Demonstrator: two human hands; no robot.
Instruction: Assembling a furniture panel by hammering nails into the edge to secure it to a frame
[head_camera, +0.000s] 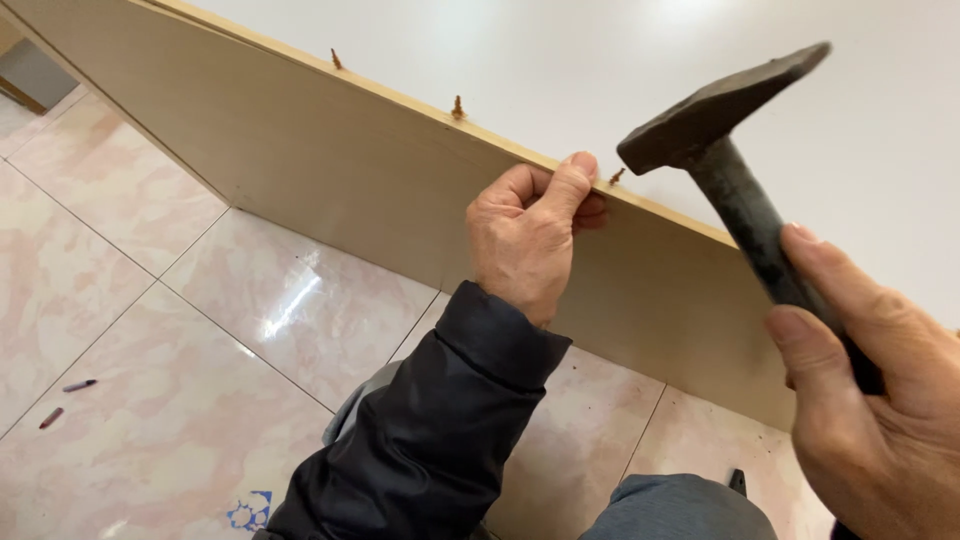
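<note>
Pinching a nail (617, 176) atop wood panel (330, 160), right fingers (800, 335) gripping hammer (735, 140), glossy tiled floor (130, 300)

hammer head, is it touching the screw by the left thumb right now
Apart. The head view shows pale background between the hammer head and the screw that the left hand steadies on the board's edge; the right hand holds the handle.

Location: an indoor room, probably in a home under fit-out. The floor (130, 300) is laid with glossy pink-marbled ceramic tiles with dark grout lines. A pale wood-grain panel (330, 170) stands on edge on it, beside a plain white surface (560, 60); two small dark objects (65, 400) lie loose on the tiles.
</note>
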